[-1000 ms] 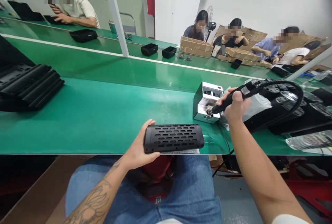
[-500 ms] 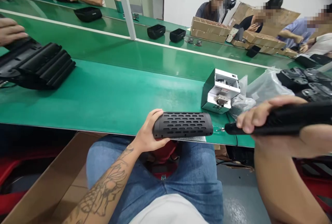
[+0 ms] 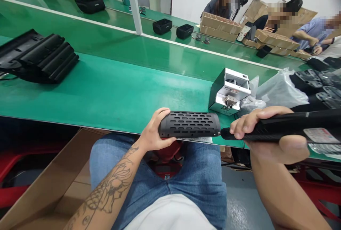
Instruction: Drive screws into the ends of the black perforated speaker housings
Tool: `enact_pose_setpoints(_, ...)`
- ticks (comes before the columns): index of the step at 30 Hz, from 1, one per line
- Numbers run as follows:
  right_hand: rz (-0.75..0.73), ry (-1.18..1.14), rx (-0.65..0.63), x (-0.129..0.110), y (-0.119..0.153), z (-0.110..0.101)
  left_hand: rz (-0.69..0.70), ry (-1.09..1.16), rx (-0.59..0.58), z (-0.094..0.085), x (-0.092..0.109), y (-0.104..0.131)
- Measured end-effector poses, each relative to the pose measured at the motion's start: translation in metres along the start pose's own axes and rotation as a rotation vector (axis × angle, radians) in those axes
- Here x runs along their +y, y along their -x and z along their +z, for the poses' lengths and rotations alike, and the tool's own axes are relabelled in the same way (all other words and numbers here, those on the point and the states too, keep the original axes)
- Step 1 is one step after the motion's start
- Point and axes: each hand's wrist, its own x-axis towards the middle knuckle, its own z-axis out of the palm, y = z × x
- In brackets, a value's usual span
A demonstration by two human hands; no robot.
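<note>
My left hand [image 3: 154, 130] is wrapped round the left end of a black speaker housing [image 3: 191, 124] with rows of slots. The housing lies at the near edge of the green bench [image 3: 117, 95]. Thumb below and fingers above, the hand grips it. In my right hand [image 3: 266, 127] is a black electric screwdriver [image 3: 287, 125], held level and pointing left. Its tip meets the lower right end of the housing; the screw itself is too small to make out. A pale sheet [image 3: 199, 139] shows under the housing.
Behind the housing stands a white and black screw feeder [image 3: 229, 93]. Clear plastic bags [image 3: 282, 89] and black parts sit right of it. Stacked black housings [image 3: 45, 57] lie at left. Across a white divider [image 3: 80, 18] are black shells [image 3: 162, 26], cardboard boxes [image 3: 220, 25] and several people.
My right hand has brought the screwdriver left and its tip now meets the housing's end. My left hand keeps its grip. Another person's hand at far left has gone from view.
</note>
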Motion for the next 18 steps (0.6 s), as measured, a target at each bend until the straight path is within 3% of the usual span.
enact_pose_setpoints(4, 0.012, 0.017, 0.041, 0.003, 0.006, 0.012, -0.001, -0.004, -0.003, -0.001, 0.001, -0.001)
enact_pose_setpoints(9, -0.004, 0.004, 0.021, 0.005, 0.002, 0.008, 0.006, -0.015, -0.004, -0.002, 0.002, -0.002)
enact_pose_setpoints(15, 0.005, 0.012, -0.242, 0.006, -0.002, -0.015, 0.001, -0.015, -0.001, -0.002, 0.002, -0.001)
enact_pose_setpoints(18, 0.021, -0.008, -0.295, 0.008, -0.002, -0.019, 0.011, -0.012, -0.001, -0.001, 0.001, -0.001)
